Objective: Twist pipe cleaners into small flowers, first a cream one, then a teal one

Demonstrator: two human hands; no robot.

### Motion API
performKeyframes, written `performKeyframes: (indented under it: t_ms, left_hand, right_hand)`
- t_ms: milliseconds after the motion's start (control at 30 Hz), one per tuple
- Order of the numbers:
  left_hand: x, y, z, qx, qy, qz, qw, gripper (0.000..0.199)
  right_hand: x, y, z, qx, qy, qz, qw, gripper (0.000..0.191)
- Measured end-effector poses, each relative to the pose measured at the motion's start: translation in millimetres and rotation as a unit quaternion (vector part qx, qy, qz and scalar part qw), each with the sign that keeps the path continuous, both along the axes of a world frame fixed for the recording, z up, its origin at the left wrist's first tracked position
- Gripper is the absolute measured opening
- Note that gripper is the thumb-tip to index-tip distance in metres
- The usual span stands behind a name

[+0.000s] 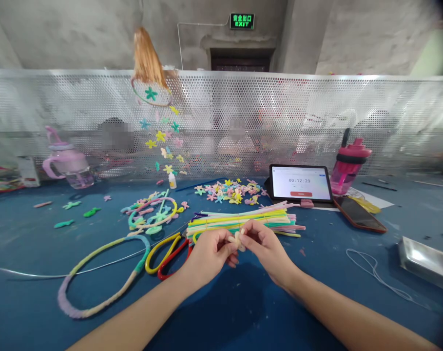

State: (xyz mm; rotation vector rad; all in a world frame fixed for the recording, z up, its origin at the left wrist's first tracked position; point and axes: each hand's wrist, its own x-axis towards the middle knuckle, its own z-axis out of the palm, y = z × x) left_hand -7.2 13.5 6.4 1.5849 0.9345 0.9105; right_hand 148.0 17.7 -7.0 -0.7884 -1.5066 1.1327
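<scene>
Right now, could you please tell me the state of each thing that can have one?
Left hand: pinching cream piece
Right hand: pinching cream piece
Tablet: on, propped
Phone: flat, screen dark
Exit sign: lit
Stems: bundled
Scissors: lying, open or shut unclear
Purple cup: upright, lidded
Pink cup: upright, lidded
White bottle: upright

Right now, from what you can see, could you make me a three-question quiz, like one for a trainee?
1. What colour is the fuzzy piece pinched between the fingers of the left hand and the right hand?
2. True or false: the phone lies to the right of the tablet.
3. The tablet's screen shows: A) 00:12:29, B) 00:45:10, C) 01:30:00?

Key: 1. cream; 2. true; 3. A
</scene>
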Motion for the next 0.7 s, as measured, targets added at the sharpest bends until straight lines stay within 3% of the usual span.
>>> performKeyframes:
  t_ms: [233, 433, 700]
  left_hand:
    - [-0.8, -1.3, -1.1, 0.060, 0.031, -0.001, 0.998, 0.019]
    - [-1.9, -1.9, -1.9, 0.107, 0.073, -0.004, 0.992, 0.020]
    - [-3.7, -7.5, 0.1, 0.197, 0.142, 0.004, 0.970, 0.016]
  right_hand:
    - [-3.7, -2.5, 3.8, -0.116, 0.100, 0.025, 0.988, 0.019]
    - [-3.2, -2.7, 5.2, -0.154, 0.101, 0.047, 0.982, 0.018]
    - [2.3, 0.3, 5.4, -0.265, 0.113, 0.080, 0.954, 0.013]
